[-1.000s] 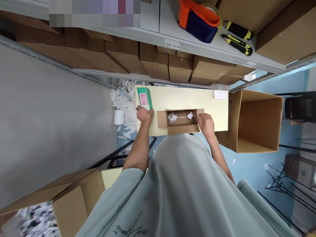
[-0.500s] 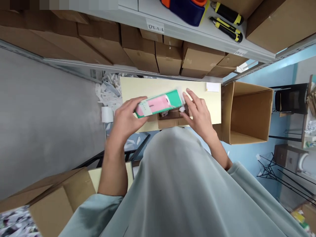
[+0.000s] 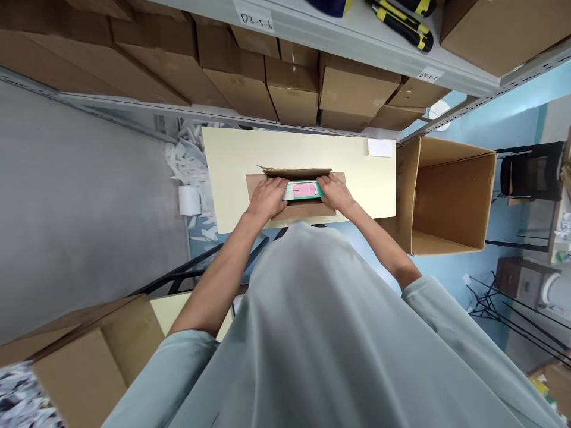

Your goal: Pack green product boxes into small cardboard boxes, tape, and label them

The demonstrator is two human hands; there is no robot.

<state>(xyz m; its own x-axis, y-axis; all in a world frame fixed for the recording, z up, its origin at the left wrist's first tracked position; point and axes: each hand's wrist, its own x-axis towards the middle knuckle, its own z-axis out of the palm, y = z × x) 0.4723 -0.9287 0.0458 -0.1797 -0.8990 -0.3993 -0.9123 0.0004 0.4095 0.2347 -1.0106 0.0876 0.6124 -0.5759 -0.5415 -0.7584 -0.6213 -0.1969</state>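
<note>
A slim green and pink box point(image 3: 304, 190) sits level in the mouth of an open cardboard box point(image 3: 307, 210) on the cream table point(image 3: 241, 148). My left hand point(image 3: 270, 198) grips its left end, and my right hand point(image 3: 334, 192) has hold of its right end. Both sets of fingers reach into the carton, so their tips are partly hidden. The carton's flaps are folded outward, with the far flap standing up. The crumpled paper inside is covered from view.
A white card-like item point(image 3: 379, 147) lies at the table's far right corner. A big open carton point(image 3: 450, 196) stands to the right. Above the far edge runs a metal shelf point(image 3: 312, 27) with cutter knives point(image 3: 404, 25). A white roll point(image 3: 190, 200) is at left.
My left hand picked the green and pink box off the table's left side and carried it right. Both hands then lowered it into the carton's opening. The view has shifted slightly.
</note>
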